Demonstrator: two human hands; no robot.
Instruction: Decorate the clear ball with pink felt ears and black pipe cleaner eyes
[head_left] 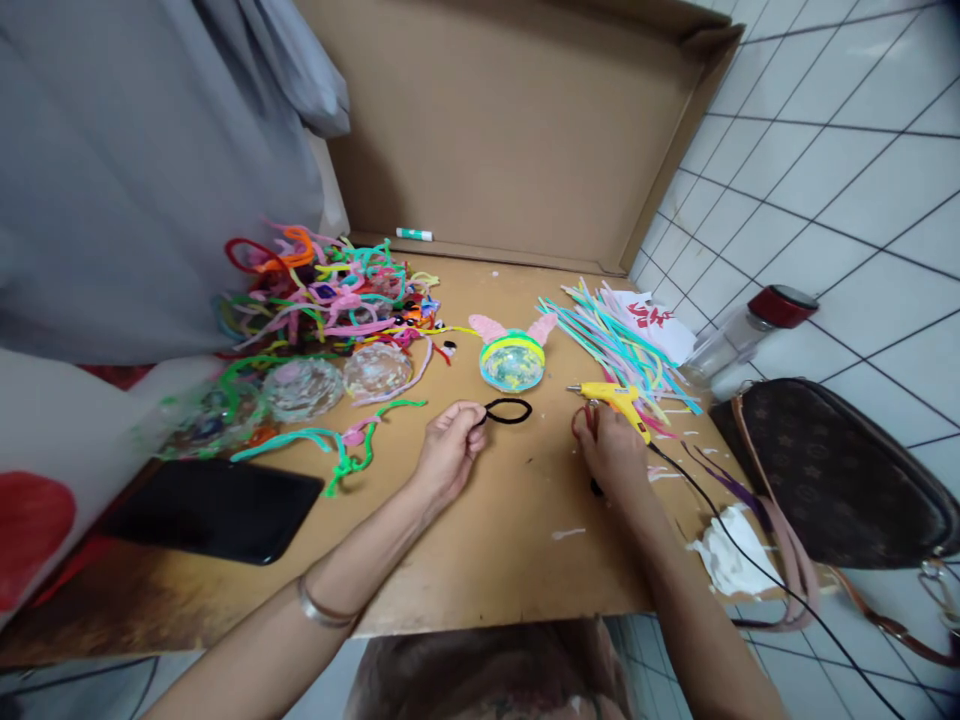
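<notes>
My left hand (452, 452) pinches one end of a black pipe cleaner (511, 420) bent into a loop, held above the table. My right hand (616, 458) is closed around what look like red-handled scissors (578, 424); the blades are hidden. Right beside its fingers lies a yellow glue gun (613, 399), nozzle pointing left and cord trailing to the lower right. Just beyond the loop sits a clear rounded ornament (513, 368) with a green and yellow band and two pink ears.
At left are a heap of colourful pipe cleaners (337, 290), clear domes (377, 372) and a black phone (217, 510). Straight pipe cleaners (626, 335), a bottle (739, 335), a brown bag (840, 470) and crumpled tissue (735, 555) lie right. A cardboard wall (510, 120) stands behind.
</notes>
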